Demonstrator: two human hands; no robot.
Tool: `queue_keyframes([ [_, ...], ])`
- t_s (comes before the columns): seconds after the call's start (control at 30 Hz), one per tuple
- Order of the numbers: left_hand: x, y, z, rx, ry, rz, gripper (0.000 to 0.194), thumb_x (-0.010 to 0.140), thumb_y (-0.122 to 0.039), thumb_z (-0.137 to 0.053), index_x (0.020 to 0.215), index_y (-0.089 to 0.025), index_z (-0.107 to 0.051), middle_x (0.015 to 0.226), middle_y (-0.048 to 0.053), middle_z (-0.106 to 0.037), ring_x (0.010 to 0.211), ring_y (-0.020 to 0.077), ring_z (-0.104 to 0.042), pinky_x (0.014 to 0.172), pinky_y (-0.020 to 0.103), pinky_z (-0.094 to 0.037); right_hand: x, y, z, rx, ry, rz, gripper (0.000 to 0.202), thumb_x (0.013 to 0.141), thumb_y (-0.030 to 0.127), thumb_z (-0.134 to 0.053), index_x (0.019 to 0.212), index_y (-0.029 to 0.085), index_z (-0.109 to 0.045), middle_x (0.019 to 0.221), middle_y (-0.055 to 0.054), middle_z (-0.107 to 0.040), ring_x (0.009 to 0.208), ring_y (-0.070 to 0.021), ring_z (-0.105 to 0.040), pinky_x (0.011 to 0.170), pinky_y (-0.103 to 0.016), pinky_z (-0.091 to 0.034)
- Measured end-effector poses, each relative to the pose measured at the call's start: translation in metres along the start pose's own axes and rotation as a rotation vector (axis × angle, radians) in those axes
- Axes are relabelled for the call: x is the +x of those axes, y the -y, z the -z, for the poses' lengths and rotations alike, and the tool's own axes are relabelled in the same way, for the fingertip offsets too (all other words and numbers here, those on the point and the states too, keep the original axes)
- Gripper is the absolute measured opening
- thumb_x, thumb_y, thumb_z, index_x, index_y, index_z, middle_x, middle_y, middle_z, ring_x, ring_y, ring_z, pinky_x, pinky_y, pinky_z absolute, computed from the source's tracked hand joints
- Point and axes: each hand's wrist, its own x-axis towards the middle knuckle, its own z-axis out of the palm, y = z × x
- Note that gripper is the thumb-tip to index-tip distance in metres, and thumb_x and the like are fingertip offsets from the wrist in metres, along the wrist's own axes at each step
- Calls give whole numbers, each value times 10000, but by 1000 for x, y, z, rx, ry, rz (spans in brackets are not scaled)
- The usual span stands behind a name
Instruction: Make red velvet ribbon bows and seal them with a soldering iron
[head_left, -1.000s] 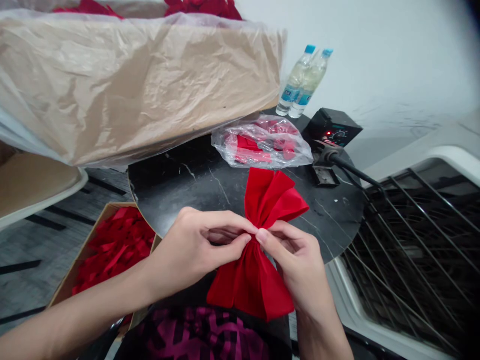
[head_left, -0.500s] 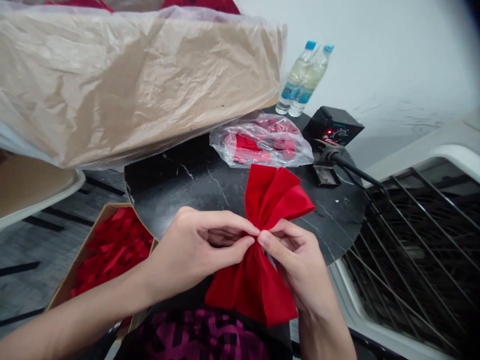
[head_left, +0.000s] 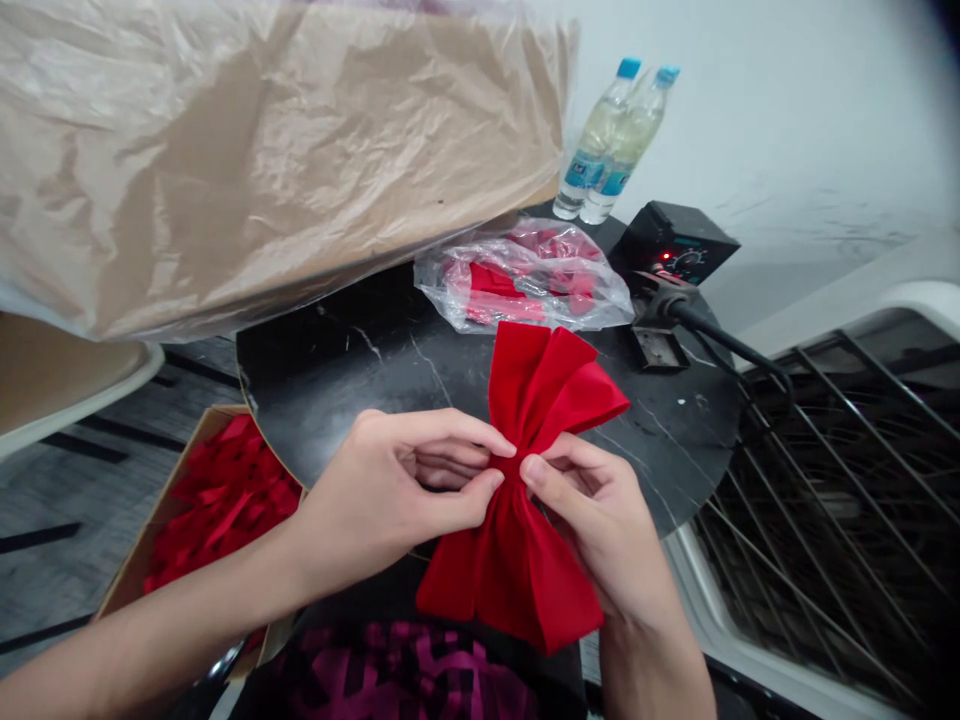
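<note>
A red fabric bow (head_left: 517, 580) with pleated loops is held above the table, its gathered middle pointing between my hands. My right hand (head_left: 600, 500) pinches the middle from the right, with the thumb in front and the other fingers partly behind the fabric. From the left, my left hand (head_left: 420, 480) has its thumb and index fingertip at the same gathered middle, a small gap of red cloth showing between them. The remaining left fingers are curled beneath the index finger. The back of the bow is hidden.
On the round black table (head_left: 315, 400) lie a clear plastic bag of red pieces (head_left: 525, 280), two bottles (head_left: 600, 160) and a black device with a red light (head_left: 675, 245). A plastic-covered box (head_left: 300, 150) stands at left. Below is a carton of red ribbons (head_left: 225, 500). A metal grille (head_left: 825, 500) stands right.
My left thumb and index fingertip have parted slightly at the bow's middle. The bow stays between my hands, and the view has shifted a little.
</note>
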Motion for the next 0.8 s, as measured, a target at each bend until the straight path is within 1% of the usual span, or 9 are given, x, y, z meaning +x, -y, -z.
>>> queue_keyframes([
  [0.3, 17, 1, -1, -24, -6, 115, 200, 817, -181, -766, 1015, -198, -791, 868, -12, -808, 795, 124, -773, 755, 129, -607, 11, 2, -2, -47, -56, 17, 237, 689, 357, -901, 765, 184, -758, 700, -2, -658, 615, -104, -542, 576, -208, -459],
  [0.4, 27, 5, 1, -23, -4, 158, 190, 796, -199, -786, 985, -176, -786, 862, 9, -810, 802, 145, -776, 749, 148, -615, 15, 7, 5, -125, -45, 46, 229, 708, 357, -888, 788, 179, -766, 701, -13, -692, 601, -115, -590, 565, -213, -502],
  [0.47, 35, 8, 3, -14, -3, 179, 178, 790, -215, -795, 963, -173, -785, 842, 11, -807, 795, 144, -774, 732, 140, -609, 19, 11, 21, -176, -66, 63, 250, 745, 386, -865, 816, 173, -754, 665, -17, -690, 556, -120, -613, 528, -213, -518],
  [0.5, 40, 9, 4, -11, -6, 187, 175, 786, -220, -799, 954, -174, -786, 832, 9, -805, 791, 139, -772, 726, 130, -604, 23, 13, 33, -181, -122, 78, 269, 760, 406, -856, 820, 174, -734, 630, -9, -675, 512, -116, -605, 484, -205, -505],
  [0.57, 48, 11, 5, -18, -19, 198, 172, 781, -228, -808, 946, -179, -788, 819, 3, -802, 788, 127, -769, 721, 112, -591, 34, 19, 62, -122, -334, 139, 325, 759, 445, -854, 808, 192, -656, 560, 30, -615, 417, -94, -543, 375, -172, -418],
  [0.6, 51, 12, 6, -30, -22, 205, 173, 778, -229, -812, 942, -180, -787, 810, 0, -801, 782, 121, -767, 717, 105, -585, 42, 22, 79, -54, -429, 163, 368, 740, 444, -869, 784, 203, -594, 552, 44, -593, 406, -84, -521, 354, -155, -379],
  [0.63, 55, 12, 7, -45, -18, 218, 173, 777, -226, -814, 941, -180, -786, 801, -1, -801, 773, 117, -766, 714, 102, -580, 51, 24, 95, 19, -441, 166, 422, 710, 441, -890, 774, 210, -543, 563, 50, -585, 420, -82, -522, 362, -152, -379],
  [0.7, 63, 14, 8, -80, -1, 253, 170, 781, -210, -809, 945, -174, -784, 788, 2, -803, 751, 111, -765, 705, 99, -570, 72, 29, 124, 52, -427, 154, 501, 637, 465, -922, 785, 213, -516, 598, 44, -587, 457, -80, -525, 395, -159, -419],
  [0.8, 73, 16, 9, -121, 27, 292, 176, 782, -194, -806, 953, -162, -778, 782, 15, -808, 742, 115, -768, 696, 106, -561, 99, 33, 153, 50, -468, 228, 594, 553, 401, -961, 950, 227, -556, 641, 43, -632, 537, -90, -584, 458, -146, -464],
])
